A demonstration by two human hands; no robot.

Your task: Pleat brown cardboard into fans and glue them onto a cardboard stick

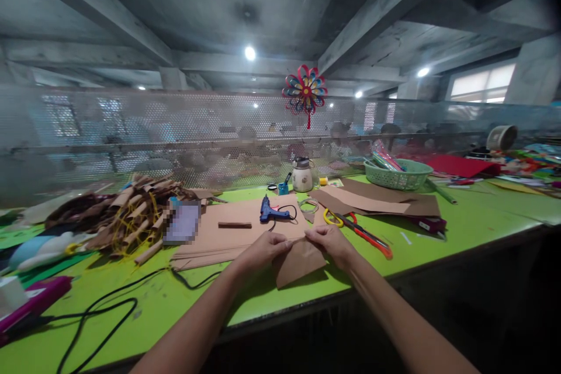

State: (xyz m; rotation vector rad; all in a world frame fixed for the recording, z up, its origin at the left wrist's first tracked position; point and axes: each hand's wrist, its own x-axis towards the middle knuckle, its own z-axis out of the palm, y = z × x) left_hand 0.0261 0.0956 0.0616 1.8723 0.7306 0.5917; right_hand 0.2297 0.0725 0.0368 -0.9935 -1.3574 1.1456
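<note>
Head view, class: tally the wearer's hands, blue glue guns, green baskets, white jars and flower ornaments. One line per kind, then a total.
Left hand and right hand: 2
Blue glue gun: 1
Green basket: 1
White jar: 1
Flower ornament: 1
Total: 6

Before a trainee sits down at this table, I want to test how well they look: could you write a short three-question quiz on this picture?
1. Choose: the left hand and right hand both hold a) a cable, b) paper, c) a fan.
2. True or false: the glue gun is in the right hand.
3. Fill in the colour: the basket is ____.

Key: 1 b. 2 False; it lies on the brown sheets. 3 Green.
</note>
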